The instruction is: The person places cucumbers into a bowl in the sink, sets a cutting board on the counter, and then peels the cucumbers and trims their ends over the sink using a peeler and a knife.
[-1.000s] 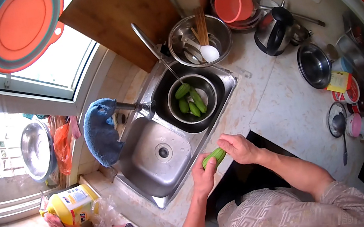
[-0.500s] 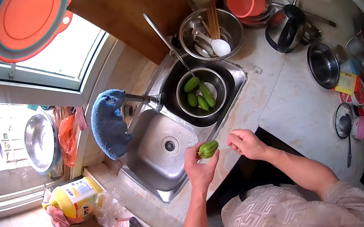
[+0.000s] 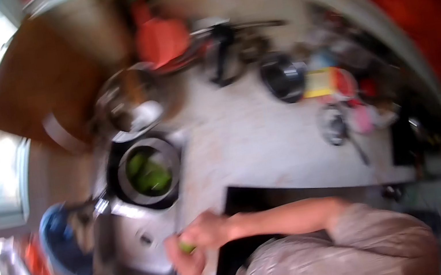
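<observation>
The left hand [image 3: 185, 260] is closed around a green ribbed vegetable [image 3: 187, 247], which sits between the two hands just beside the near edge of the sink [image 3: 131, 234]. The right hand [image 3: 210, 229] is brought up against it with fingers bent, probably so that one hand steadies the piece while the other works at its surface; blur hides whether those fingers grasp it or only press on it. Holding it low and close to the body seems to let both forearms stay relaxed, and the basin beside it would catch any drips. Beyond, in the sink's darker compartment, a steel bowl [image 3: 170, 158] holds more green vegetables [image 3: 153, 179], gathered within easy reach and likely kept there so wet things stay off the bench [image 3: 220, 137]. A blue cloth [image 3: 62, 245] hangs at the sink's outer side. A wider bowl [image 3: 105, 101] with a white spoon [image 3: 148, 114] stands past the sink, and a kettle [image 3: 223, 58] and dark bowl [image 3: 282, 77] stand farther along, perhaps pushed back to leave working room.
</observation>
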Available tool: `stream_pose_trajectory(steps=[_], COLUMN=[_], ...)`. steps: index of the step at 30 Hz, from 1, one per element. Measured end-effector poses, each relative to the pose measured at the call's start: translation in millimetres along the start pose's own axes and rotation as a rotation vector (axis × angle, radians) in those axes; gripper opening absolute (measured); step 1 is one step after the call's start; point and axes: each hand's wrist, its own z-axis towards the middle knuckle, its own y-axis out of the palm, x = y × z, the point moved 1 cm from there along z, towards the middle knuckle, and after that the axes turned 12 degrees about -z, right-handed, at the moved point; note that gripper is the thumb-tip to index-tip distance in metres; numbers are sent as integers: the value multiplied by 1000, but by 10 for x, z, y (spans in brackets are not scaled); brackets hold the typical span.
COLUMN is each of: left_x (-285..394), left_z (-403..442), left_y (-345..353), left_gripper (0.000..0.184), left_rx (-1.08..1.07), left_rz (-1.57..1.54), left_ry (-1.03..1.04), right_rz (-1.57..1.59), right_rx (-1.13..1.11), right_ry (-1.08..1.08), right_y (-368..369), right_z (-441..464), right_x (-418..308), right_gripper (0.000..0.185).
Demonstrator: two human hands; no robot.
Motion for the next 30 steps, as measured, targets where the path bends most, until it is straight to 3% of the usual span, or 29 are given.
stream_pose_trajectory(steps=[1, 5, 9, 11, 13, 14, 17, 18, 19, 21, 23, 25, 27, 28, 30], left_x=[155, 197, 149, 160, 101, 136, -231, -205, -179, -490, -567, -1184, -1322, -1230, -1108], left_z=[-7, -82, -140, -114, -72, 6, 204, 331, 464, 713, 1010, 1182, 1198, 1173, 1098], left_y=[74, 304, 363, 344, 350, 354, 377, 370, 375, 369, 380, 392, 399, 352, 360], left_gripper=[22, 22, 23, 27, 30, 32, 40, 41, 42, 45, 55, 66, 70, 66, 52], left_rx=[-15, -13, -62, -156, -224, -196, -80, -34, 16, 84, 117, 129, 192, 149, 154], left_rz=[-134, -71, -154, -86, -45, -19, 39, -34, -109, -146, -159, -153, -237, -129, -285], left_ry=[-136, -42, -128, -111, -249, -277, -260, -372, -484, -472, -537, -270, -299, -366, -285], right_rz=[-17, 123, 286, 395, 663, 708, 979, 1126, 1059, 971, 1074, 1168, 972, 975, 919], right_rx=[77, 181, 293, 188, 252, 157, 85, 100, 151, 201, 164, 190, 226, 163, 18], right_ry=[24, 131, 241, 341, 398, 416, 784, 930, 1050, 1267, 1255, 1470, 1660, 1659, 1635], right_y=[74, 107, 257, 381, 533, 599, 736, 873, 957, 1049, 1351, 1541, 2009, 1934, 1976], right_z=[-64, -326, -502, -573, -723, -873, -1332, -1511, -1649, -1809, -1927, -1903, -2104, -2095, -2129], right_x=[42, 97, 130, 203, 254, 328, 485, 626, 741, 966, 1377, 1716, 2203, 2210, 2202], right_gripper=[27, 33, 30, 27, 26, 27, 24, 23, 21, 21, 21, 28, 38, 39, 35])
